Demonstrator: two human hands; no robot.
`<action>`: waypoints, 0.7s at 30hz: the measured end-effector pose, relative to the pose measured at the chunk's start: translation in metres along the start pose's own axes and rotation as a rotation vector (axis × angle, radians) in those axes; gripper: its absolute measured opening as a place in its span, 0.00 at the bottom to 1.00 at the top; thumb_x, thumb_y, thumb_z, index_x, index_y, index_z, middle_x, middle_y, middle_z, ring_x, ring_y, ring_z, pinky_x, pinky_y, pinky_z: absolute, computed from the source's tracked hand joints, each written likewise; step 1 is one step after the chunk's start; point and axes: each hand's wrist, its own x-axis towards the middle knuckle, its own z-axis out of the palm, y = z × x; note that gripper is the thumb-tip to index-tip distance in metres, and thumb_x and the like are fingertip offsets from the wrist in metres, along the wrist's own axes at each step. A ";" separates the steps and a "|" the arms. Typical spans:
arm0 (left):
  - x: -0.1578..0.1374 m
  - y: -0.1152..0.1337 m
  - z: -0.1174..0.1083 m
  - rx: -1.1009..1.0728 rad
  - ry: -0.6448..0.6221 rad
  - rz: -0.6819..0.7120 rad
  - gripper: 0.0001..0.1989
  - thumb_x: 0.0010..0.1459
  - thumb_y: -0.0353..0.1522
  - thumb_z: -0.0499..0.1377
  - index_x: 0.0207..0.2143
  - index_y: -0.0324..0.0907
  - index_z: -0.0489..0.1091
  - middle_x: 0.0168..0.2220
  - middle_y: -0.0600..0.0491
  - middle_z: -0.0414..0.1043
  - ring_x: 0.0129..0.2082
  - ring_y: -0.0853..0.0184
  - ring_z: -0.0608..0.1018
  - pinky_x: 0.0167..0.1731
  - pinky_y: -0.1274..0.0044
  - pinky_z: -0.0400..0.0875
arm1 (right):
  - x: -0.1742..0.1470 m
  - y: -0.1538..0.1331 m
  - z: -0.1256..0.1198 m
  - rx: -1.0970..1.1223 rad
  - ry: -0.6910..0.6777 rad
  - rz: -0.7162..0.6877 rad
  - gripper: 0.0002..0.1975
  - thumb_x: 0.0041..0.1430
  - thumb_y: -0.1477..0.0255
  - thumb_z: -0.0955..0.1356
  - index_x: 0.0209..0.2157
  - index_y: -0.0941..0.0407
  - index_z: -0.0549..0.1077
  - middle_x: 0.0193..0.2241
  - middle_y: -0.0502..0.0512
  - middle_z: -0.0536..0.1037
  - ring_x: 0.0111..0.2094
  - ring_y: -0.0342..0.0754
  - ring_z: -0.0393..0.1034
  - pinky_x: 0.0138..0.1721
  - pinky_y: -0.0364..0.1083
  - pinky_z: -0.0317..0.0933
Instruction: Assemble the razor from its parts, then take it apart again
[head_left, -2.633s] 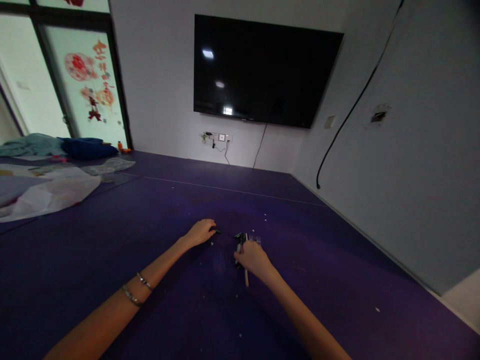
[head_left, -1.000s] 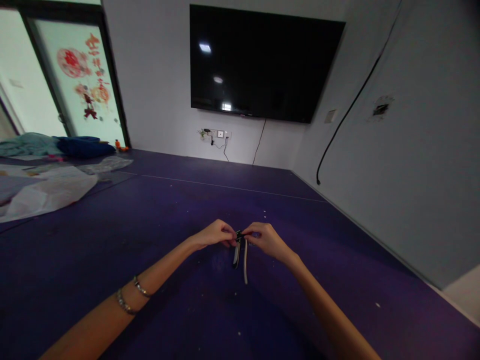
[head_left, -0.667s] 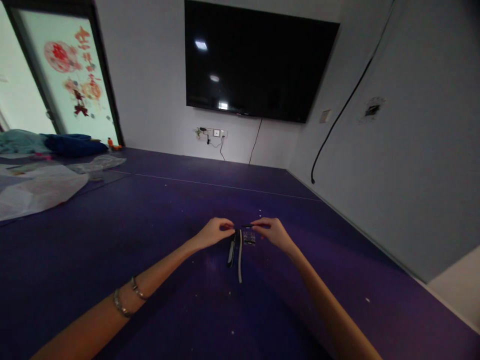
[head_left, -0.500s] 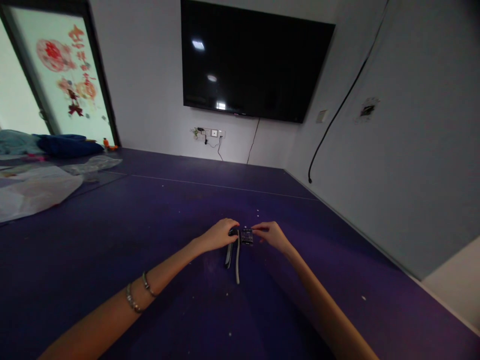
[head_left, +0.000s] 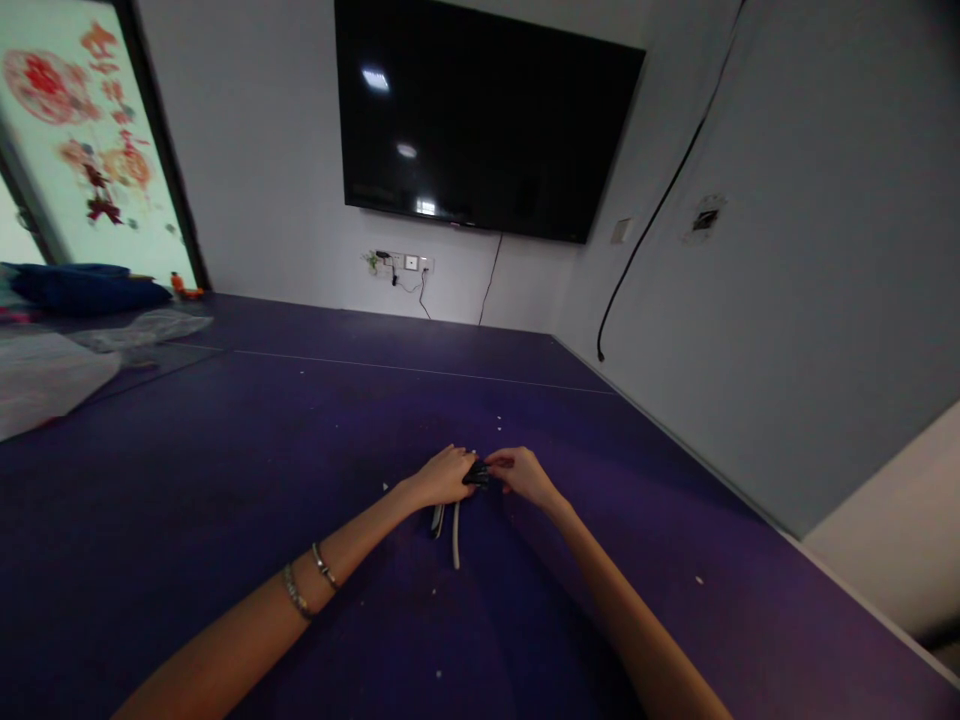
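A small black object (head_left: 476,474) with ridges or folds lies between my two hands, low over the purple surface; its kind cannot be made out. My left hand (head_left: 442,475) is closed round its left side. The fingers of my right hand (head_left: 523,474) pinch at its right edge, their tips partly hidden. Below my left hand a thin pale grey strip (head_left: 455,540) hangs or lies pointing toward me. Beside it is a shorter grey and black strip (head_left: 437,520), its upper end covered by the hand.
The purple surface (head_left: 322,560) carries scattered white specks. Crumpled clear plastic (head_left: 150,328), a white bag (head_left: 52,380) and dark blue cloth (head_left: 90,288) lie at the left. A television (head_left: 487,115) hangs on the far wall, above sockets (head_left: 405,263). A black cable (head_left: 652,215) dangles at right.
The view has swung slightly right. My left hand now covers more of the black object, whose flat, square, pale-marked face no longer shows. My right hand has come closer to the left one.
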 end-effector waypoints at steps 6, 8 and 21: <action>-0.004 0.000 -0.001 0.020 -0.007 0.011 0.18 0.51 0.34 0.57 0.44 0.37 0.66 0.44 0.42 0.70 0.47 0.57 0.71 0.54 0.64 0.55 | 0.002 0.002 0.003 0.040 0.003 -0.013 0.09 0.48 0.77 0.65 0.33 0.61 0.74 0.25 0.51 0.75 0.22 0.40 0.67 0.15 0.36 0.62; -0.004 -0.001 0.000 0.026 0.002 0.022 0.16 0.51 0.35 0.57 0.43 0.37 0.67 0.42 0.43 0.71 0.44 0.58 0.72 0.53 0.65 0.56 | 0.002 0.003 0.004 0.032 0.004 -0.014 0.09 0.48 0.77 0.65 0.32 0.61 0.74 0.24 0.51 0.74 0.20 0.39 0.66 0.14 0.36 0.61; -0.005 -0.003 0.005 0.057 0.018 0.015 0.17 0.53 0.38 0.58 0.42 0.38 0.66 0.45 0.45 0.70 0.49 0.59 0.70 0.54 0.65 0.53 | -0.001 0.003 0.001 -0.029 -0.042 -0.057 0.09 0.49 0.76 0.65 0.32 0.61 0.75 0.23 0.51 0.75 0.15 0.36 0.62 0.12 0.35 0.59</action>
